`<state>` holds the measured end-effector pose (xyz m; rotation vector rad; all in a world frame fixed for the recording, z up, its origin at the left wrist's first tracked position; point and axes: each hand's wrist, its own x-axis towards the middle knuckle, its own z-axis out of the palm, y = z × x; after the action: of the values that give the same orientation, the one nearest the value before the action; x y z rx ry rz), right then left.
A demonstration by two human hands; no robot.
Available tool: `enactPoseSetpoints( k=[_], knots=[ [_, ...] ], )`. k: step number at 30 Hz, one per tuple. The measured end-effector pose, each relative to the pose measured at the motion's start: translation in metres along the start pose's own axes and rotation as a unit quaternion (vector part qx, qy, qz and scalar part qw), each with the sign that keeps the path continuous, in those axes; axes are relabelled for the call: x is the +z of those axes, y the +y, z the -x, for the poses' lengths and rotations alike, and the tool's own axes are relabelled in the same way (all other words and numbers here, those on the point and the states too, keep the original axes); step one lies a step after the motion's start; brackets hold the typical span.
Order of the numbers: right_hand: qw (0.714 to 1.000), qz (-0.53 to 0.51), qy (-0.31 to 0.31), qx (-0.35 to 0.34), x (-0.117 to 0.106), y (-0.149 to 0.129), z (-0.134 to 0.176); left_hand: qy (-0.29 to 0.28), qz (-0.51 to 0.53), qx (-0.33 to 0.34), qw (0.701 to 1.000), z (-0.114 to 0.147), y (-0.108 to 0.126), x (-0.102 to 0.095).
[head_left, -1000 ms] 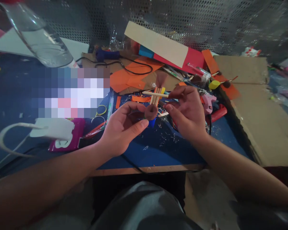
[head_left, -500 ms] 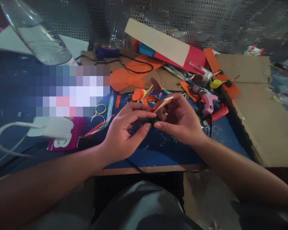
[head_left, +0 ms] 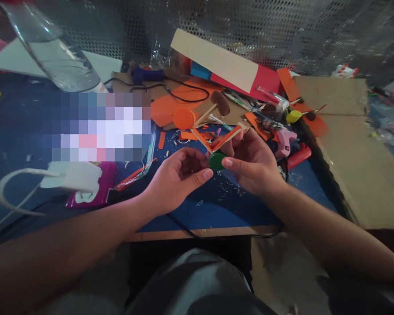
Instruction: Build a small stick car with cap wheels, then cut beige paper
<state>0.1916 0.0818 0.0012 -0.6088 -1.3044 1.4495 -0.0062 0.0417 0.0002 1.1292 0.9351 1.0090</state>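
Between my hands is a small craft model made of wooden sticks in a V shape (head_left: 202,139), lined with orange strips. A green bottle cap (head_left: 217,161) sits at its near corner, an orange bottle cap (head_left: 184,118) at its far left end. A brown disc (head_left: 220,103) stands on the far side, near a stick. My right hand (head_left: 254,164) grips the model, thumb against the green cap and fingers behind the right stick. Around the near left side curls my left hand (head_left: 180,181); its fingertips are partly hidden behind the model.
A pink glue gun (head_left: 285,142) and a red tube-like piece (head_left: 298,156) lie to the right, beside cardboard (head_left: 367,162). At left are a water bottle (head_left: 59,61), a purple socket block (head_left: 105,183) with a white plug, and a blurred-out patch. Orange sheets (head_left: 167,105) lie behind.
The model has turned, so the green cap and the V of sticks now face me. My left fingers have drawn back from the top of the stick and curled lower.
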Motion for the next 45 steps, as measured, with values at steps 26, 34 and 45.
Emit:
enactPoseSetpoints(
  k=[26, 34, 45],
  knots=[
    [0.998, 0.027, -0.049, 0.006, 0.002, 0.004, 0.004, -0.008, 0.011, 0.049, 0.999, 0.0, -0.007, 0.001],
    [0.999, 0.03, -0.032, 0.018, 0.0, 0.006, 0.003, -0.012, -0.004, 0.043, 0.999, -0.001, -0.007, 0.001],
    [0.999, 0.003, -0.02, 0.028, -0.006, 0.01, 0.001, 0.024, -0.035, 0.051, 0.998, 0.0, -0.009, 0.0]
  ],
)
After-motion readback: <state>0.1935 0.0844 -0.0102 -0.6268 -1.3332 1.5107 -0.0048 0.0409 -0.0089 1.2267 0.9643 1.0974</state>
